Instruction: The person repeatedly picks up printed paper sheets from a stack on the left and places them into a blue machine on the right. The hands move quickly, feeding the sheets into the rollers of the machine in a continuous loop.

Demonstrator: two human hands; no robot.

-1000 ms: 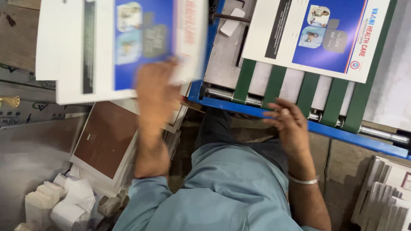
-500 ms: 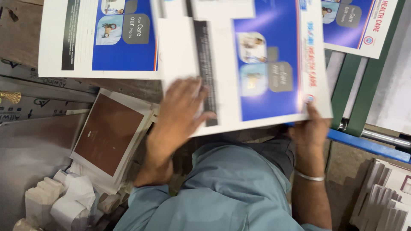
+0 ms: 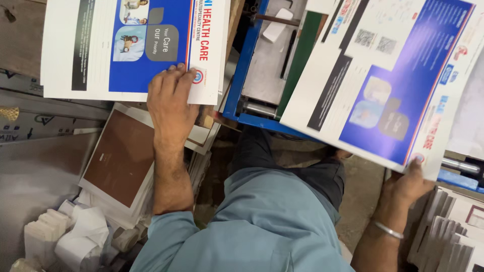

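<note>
Blue-and-white printed sheet (image 3: pixel 388 85) now hangs tilted in the right half of the frame, pinched at its lower corner by the right hand (image 3: pixel 406 189); half a second ago it lay across the centre under both hands. A second printed sheet (image 3: pixel 131 48) lies flat at upper left, where the left hand (image 3: pixel 171 103) presses on it with fingers spread. So two sheets are apart, one per hand. Between them sits a blue machine frame (image 3: pixel 247 65); a brown-covered board (image 3: pixel 121 156) lies at lower left.
</note>
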